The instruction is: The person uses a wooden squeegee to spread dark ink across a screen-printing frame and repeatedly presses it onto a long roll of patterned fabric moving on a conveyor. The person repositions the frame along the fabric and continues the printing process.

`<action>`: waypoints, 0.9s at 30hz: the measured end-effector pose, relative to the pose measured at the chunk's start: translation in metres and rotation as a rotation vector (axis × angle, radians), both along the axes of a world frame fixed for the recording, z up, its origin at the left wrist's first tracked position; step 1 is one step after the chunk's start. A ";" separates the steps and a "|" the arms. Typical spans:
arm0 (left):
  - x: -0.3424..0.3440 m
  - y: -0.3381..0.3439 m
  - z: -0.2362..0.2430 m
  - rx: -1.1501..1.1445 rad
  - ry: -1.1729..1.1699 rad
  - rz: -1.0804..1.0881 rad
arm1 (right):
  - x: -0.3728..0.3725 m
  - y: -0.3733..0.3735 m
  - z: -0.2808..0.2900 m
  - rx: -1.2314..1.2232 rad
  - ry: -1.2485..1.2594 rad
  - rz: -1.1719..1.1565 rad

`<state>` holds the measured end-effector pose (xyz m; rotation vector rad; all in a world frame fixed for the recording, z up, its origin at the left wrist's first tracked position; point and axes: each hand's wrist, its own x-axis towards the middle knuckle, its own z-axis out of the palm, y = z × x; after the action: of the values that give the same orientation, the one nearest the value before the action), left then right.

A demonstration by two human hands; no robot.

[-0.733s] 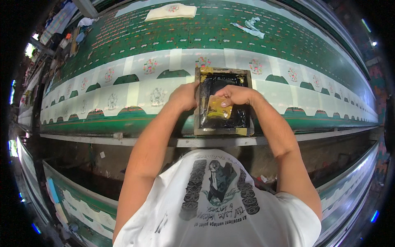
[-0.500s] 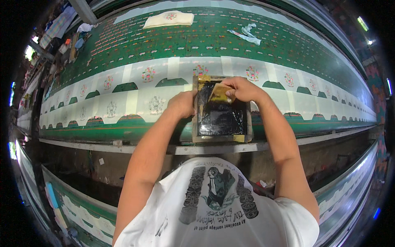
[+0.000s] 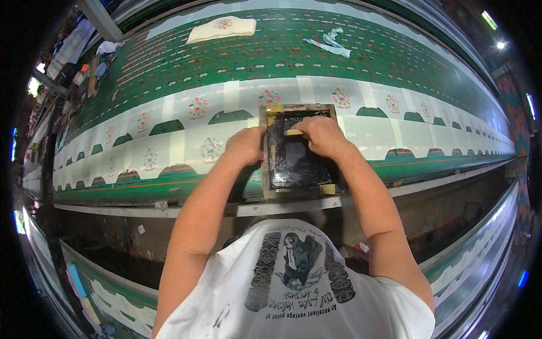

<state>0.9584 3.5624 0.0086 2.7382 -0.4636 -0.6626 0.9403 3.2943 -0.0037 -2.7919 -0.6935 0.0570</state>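
Note:
A small screen-printing frame (image 3: 265,179) lies on white fabric pieces at the near edge of the long green table. Glossy black ink (image 3: 299,172) covers much of its mesh. My left hand (image 3: 246,146) is closed on the frame's left side, near its upper half. Inside the frame's upper part, my right hand (image 3: 324,137) grips a tan squeegee (image 3: 293,132), seen nearly edge-on. The squeegee's lower edge is hard to make out against the dark ink. Left of the frame, a white piece bears a black outline print (image 3: 212,148).
Behind the frame runs a row of white pieces with coloured prints (image 3: 341,98). Farther back on the green table (image 3: 265,53) lie a folded cream cloth (image 3: 223,30) and a crumpled pale-blue rag (image 3: 333,43). A pale ledge (image 3: 243,210) borders the table's near side.
The squeegee has turned from showing its broad face to nearly edge-on, and my right hand has rotated over it. My left hand stays on the frame. The whole view has shifted slightly.

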 end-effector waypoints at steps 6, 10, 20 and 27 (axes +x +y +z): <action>-0.012 0.017 -0.034 -0.278 0.018 0.148 | -0.064 0.005 0.002 -0.005 -0.044 0.045; -0.027 0.026 -0.094 -0.734 0.086 0.388 | -0.108 0.015 0.005 0.042 -0.075 0.054; -0.086 -0.013 -0.125 -0.942 -0.404 0.483 | -0.166 0.025 -0.012 0.200 -0.120 -0.030; -0.098 -0.023 -0.135 -0.897 -0.423 0.451 | -0.185 -0.009 -0.022 0.544 -0.290 -0.244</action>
<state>0.8599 3.5395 -0.1267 1.9736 -0.1433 0.2226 0.7552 3.2857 -0.0262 -2.3460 -0.3492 -0.5134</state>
